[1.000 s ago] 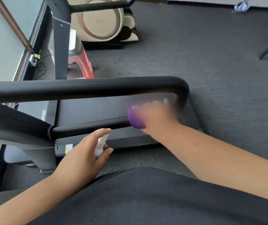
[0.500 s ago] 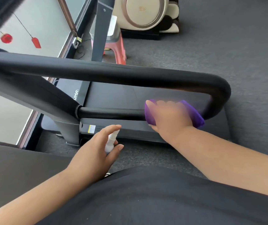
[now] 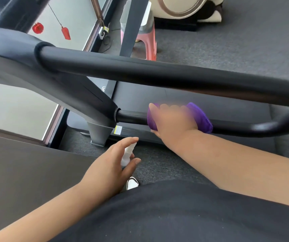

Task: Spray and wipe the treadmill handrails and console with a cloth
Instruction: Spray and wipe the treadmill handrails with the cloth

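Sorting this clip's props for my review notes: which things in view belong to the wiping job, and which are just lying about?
In the job:
cloth, gripped by the right hand on the lower rail
spray bottle in the left hand
upper rail

Lying about:
pink stool
red hangings
beige machine

Grey carpet (image 3: 245, 49), pink stool (image 3: 149, 42)

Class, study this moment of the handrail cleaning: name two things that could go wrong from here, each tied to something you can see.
1. The right hand is motion-blurred while rubbing the purple cloth along the lower handrail bar; fast strokes might skip patches or let the cloth slip off.
2. The left hand holds the small white spray bottle with a finger over its top; an accidental press could mist the carpet.
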The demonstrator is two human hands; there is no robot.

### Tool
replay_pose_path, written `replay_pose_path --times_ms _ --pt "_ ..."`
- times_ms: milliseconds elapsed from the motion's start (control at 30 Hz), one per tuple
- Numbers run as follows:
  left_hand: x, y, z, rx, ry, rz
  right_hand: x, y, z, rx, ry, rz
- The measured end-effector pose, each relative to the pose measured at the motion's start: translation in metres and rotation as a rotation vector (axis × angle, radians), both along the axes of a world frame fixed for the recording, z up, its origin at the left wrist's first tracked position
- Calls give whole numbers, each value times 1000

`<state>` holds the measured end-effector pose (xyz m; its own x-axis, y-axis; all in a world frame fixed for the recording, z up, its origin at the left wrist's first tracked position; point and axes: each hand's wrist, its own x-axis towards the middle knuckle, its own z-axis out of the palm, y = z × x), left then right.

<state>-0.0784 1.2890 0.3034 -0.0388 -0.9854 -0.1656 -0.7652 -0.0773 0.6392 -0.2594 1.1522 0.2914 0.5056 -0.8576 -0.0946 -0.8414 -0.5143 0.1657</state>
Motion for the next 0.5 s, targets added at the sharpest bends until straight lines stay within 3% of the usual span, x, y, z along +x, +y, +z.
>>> replay_pose_path --times_ms 267,500 --pt "28 -15 3 4 -47 -113 97 -10 -16 64 -128 40" --pt "0 -39 9 -34 -45 -277 67 -10 -8 115 -198 28"
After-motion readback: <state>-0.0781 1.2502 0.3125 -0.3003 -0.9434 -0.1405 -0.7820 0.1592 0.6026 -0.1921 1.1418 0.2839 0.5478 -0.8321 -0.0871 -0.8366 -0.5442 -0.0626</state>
